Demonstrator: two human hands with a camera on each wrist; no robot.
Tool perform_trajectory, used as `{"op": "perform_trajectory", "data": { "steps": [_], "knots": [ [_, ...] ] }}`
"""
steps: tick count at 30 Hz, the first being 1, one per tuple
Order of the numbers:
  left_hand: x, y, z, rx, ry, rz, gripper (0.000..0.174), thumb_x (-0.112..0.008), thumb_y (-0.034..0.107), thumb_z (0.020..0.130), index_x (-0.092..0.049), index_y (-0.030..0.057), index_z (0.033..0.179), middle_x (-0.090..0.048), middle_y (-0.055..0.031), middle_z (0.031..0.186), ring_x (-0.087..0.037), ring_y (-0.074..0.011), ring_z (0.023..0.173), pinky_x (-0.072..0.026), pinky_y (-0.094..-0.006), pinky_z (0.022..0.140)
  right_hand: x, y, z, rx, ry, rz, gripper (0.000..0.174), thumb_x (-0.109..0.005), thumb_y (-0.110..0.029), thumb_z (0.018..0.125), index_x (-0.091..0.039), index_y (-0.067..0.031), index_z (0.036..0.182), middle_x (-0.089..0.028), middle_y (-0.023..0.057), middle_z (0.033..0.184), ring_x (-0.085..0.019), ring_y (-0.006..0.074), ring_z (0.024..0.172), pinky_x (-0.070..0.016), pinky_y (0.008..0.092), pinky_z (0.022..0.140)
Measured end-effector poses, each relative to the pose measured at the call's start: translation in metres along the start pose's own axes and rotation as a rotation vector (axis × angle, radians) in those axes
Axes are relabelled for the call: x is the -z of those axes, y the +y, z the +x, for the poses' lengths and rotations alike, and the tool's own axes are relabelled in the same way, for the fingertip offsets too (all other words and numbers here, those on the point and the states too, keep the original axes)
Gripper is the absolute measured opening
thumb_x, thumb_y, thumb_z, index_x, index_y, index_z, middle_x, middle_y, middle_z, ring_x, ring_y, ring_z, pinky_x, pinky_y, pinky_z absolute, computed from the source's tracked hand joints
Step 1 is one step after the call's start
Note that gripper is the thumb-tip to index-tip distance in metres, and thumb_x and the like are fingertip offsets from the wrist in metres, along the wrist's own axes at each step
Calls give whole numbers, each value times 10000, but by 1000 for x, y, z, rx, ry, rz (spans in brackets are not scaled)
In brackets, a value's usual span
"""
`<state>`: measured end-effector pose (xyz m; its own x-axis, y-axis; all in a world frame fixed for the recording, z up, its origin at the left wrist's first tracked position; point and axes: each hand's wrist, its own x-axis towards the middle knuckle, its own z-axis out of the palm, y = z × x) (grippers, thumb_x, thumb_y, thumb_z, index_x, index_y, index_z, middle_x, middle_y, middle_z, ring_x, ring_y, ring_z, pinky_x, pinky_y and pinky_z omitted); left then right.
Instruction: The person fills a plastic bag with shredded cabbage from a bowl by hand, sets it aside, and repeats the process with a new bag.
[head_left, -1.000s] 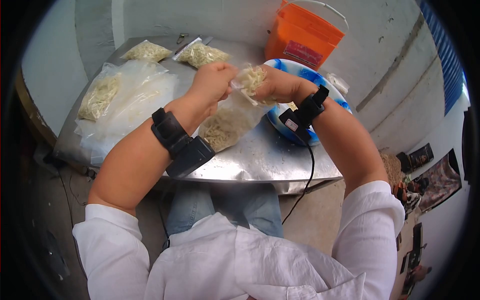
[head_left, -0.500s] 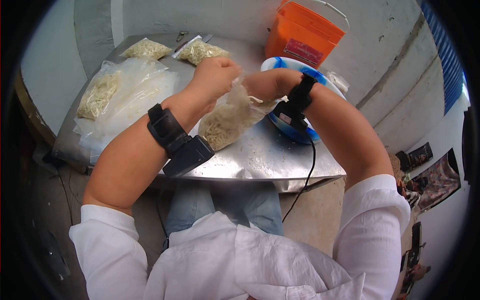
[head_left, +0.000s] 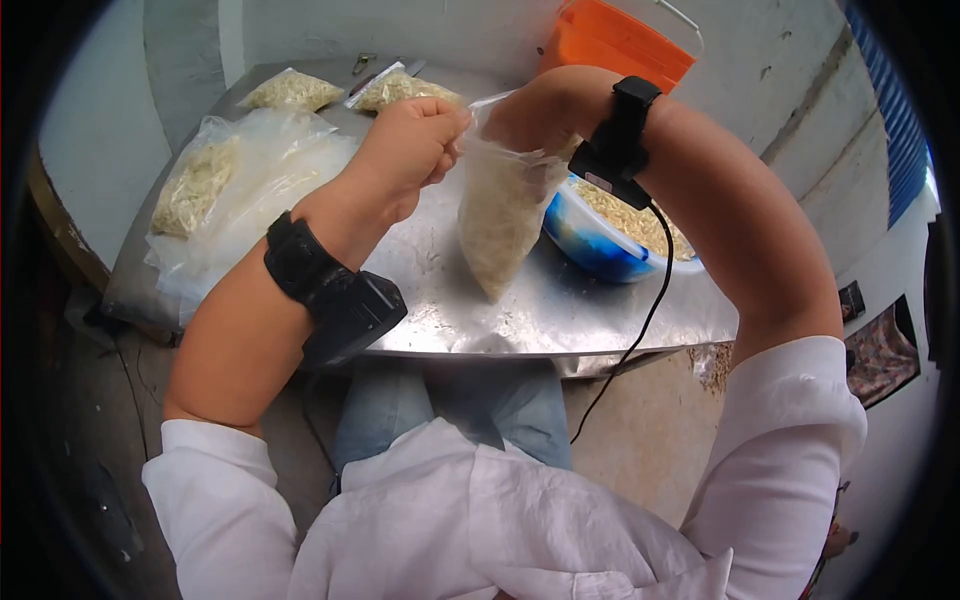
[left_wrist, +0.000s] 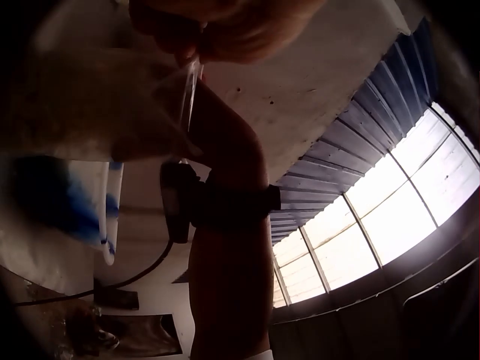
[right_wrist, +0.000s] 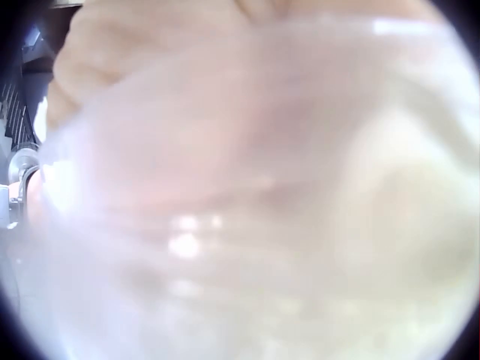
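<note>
The left hand (head_left: pixel 412 145) pinches the rim of a clear plastic bag (head_left: pixel 495 215) that hangs over the metal table, its lower part filled with pale shreds. In the left wrist view, the fingers of the left hand (left_wrist: pixel 225 26) hold the plastic edge. Behind the clear film at the bag's mouth is the right hand (head_left: pixel 535 112), bent down at the wrist; how its fingers lie is unclear. The right wrist view is mostly blurred plastic (right_wrist: pixel 225 210). A blue and white basin (head_left: pixel 595 245) holding more shreds stands beside the bag, below the right wrist.
Flat clear bags (head_left: pixel 270 180) lie at the left of the metal table (head_left: pixel 440 315), with a filled bag (head_left: pixel 195 190) on them. Two more filled bags (head_left: pixel 290 92) (head_left: pixel 400 92) lie at the back. An orange bucket (head_left: pixel 615 50) stands behind the basin. A cable hangs from the right wrist.
The held bag has moved right and now hangs more upright. The right forearm has shifted right and up, uncovering the basin's shreds. Shreds seen at the right hand a second ago no longer show there.
</note>
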<state>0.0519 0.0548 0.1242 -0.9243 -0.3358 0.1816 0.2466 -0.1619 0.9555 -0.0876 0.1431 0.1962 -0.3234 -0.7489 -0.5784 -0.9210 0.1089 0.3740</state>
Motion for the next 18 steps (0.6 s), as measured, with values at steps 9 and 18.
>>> {"op": "perform_trajectory", "data": {
  "steps": [9,18],
  "knots": [
    [8,-20,8,104,31,6,100,-540,168,868,-530,120,780,-475,55,617,-418,-36,498,-351,-186,487,-1,-9,-16,76,165,348,400,-658,-25,663,-556,-3,1049,-620,128,922,-608,200,732,-498,291,569],
    [-6,-29,11,14,-20,-183,97,-541,150,872,-529,100,789,-476,48,630,-416,-37,492,-373,-183,489,-47,-17,10,-92,190,783,293,-468,-280,876,-592,-22,936,-589,55,826,-542,133,678,-415,259,585]
  ]
}}
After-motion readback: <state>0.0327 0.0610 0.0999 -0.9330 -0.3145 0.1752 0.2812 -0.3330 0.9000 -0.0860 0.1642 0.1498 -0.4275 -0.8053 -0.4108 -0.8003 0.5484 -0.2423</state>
